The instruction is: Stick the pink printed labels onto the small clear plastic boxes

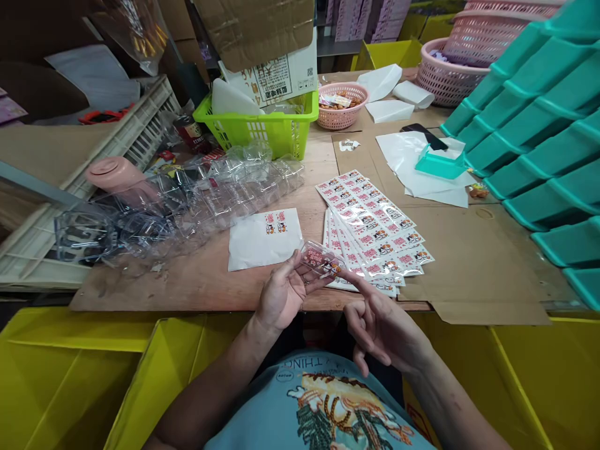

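Note:
My left hand [285,290] holds a small clear plastic box [321,259] with a cat sticker and pink lettering on its face. The index finger of my right hand [382,322] is stretched out and touches the box's right end; its other fingers are loosely curled and hold nothing. Just beyond the box lies a fanned stack of sticker sheets [370,219] printed with cats and pink lettering. To the left is a white backing sheet [253,247] with a few stickers left near its top right corner.
Clear plastic boxes [225,194] spread over the left of the table [187,290]. Behind them stands a green basket [262,128]. A small pink basket [342,106] sits at the back. Stacked teal trays [548,119] rise at the right, near a black phone [424,136].

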`<state>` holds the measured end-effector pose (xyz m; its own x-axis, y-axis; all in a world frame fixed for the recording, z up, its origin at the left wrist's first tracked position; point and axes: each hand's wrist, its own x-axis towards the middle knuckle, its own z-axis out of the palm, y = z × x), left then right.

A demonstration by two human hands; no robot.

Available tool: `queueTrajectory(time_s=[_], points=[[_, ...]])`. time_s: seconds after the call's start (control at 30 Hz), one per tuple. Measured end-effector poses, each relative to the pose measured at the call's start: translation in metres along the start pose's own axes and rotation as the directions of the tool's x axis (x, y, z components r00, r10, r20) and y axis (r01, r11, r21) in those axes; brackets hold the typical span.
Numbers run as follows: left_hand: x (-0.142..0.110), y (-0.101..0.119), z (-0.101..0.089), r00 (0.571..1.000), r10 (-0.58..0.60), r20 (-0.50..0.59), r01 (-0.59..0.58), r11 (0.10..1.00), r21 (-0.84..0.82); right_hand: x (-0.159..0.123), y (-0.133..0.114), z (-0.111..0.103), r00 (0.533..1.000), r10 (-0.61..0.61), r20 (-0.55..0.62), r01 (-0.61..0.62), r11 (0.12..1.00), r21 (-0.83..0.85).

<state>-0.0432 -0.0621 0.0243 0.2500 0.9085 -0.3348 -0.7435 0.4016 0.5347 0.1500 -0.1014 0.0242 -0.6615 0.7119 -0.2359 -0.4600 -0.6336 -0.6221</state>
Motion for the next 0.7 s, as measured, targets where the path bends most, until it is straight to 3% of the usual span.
queueTrajectory(time_s=[0.2,0.3,0.6,0.7], points=[[0.003,-0.006,0.001,0.987,0.156,-0.033,-0.149,0.975,0.164,0.004,0.000,0.008,1.000,-0.020,-0.002,0.020,1.000,0.001],[0.002,-0.009,0.003,0.972,0.229,-0.043,-0.215,0.953,0.214,0.004,-0.002,0.015,0.998,-0.030,-0.056,0.028,0.999,-0.037],[-0.004,-0.016,0.014,0.887,0.458,-0.057,-0.378,0.792,0.480,0.006,-0.008,0.036,0.970,-0.118,-0.214,0.027,0.922,-0.386],[-0.004,-0.014,0.018,0.887,0.460,-0.046,-0.383,0.788,0.483,0.003,-0.007,0.039,0.963,-0.126,-0.239,-0.017,0.854,-0.520]])
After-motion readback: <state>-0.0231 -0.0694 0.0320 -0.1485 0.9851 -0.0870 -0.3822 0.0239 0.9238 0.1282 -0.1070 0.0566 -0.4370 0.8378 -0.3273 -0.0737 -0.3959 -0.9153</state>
